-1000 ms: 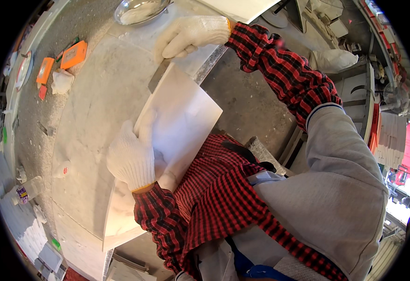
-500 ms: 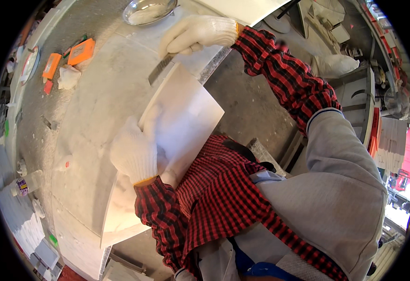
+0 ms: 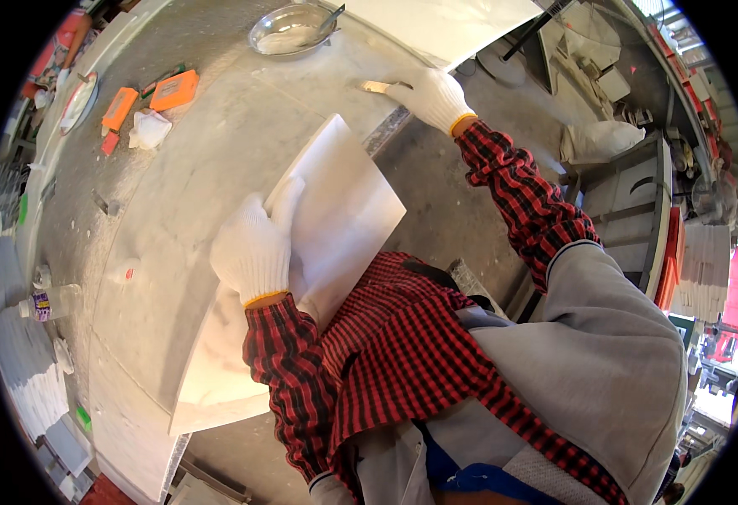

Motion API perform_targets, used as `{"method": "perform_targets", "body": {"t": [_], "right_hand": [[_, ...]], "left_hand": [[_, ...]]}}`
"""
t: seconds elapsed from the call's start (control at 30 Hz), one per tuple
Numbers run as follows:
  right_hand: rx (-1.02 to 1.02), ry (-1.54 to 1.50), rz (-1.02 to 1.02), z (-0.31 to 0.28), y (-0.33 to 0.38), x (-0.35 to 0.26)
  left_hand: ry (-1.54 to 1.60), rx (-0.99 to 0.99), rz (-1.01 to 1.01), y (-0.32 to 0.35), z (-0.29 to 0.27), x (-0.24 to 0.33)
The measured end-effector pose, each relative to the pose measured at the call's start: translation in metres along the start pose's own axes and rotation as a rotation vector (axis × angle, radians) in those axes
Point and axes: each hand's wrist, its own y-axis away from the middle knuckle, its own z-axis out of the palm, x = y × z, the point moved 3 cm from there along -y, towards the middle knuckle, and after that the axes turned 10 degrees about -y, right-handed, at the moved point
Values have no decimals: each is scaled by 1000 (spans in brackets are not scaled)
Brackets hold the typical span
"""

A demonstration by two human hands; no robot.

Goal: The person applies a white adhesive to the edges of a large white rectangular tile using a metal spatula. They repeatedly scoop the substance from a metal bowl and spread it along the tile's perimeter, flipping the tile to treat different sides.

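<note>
A long white board [image 3: 348,206] stands tilted at the front edge of the worktable, close to my body. My left hand [image 3: 253,248], in a white knitted glove, is closed on its long edge, with the thumb lying over the face. Part of the board passes behind my left forearm. My gloved right hand [image 3: 436,97] is wrapped round a scraper [image 3: 375,87], whose blade points left. It is held past the board's far corner, apart from it. Beyond it sits a metal bowl [image 3: 278,42] with white material and a handled tool inside.
The dusty worktable [image 3: 167,219] bears orange cases [image 3: 173,90], a crumpled white cloth [image 3: 149,129] and a clear plastic bottle [image 3: 55,303] at the left. Another white panel [image 3: 444,21] lies at the far side. A metal rack [image 3: 638,198] and a white sack [image 3: 600,139] stand right.
My right hand with the scraper has moved right, away from the board's top corner. My left hand stays on the board. The view has shifted slightly.
</note>
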Motion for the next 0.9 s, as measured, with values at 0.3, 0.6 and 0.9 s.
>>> {"method": "perform_targets", "body": {"t": [0.3,0.6,0.9], "right_hand": [[100,60,-676,9,25,-136],[-97,-59,-894,47,51,-165],[-66,6,-840,50,50,-171]], "left_hand": [[-20,7,-7,4,10,-19],[415,317,136,13,4,-20],[817,874,-473,165,26,-127]]}}
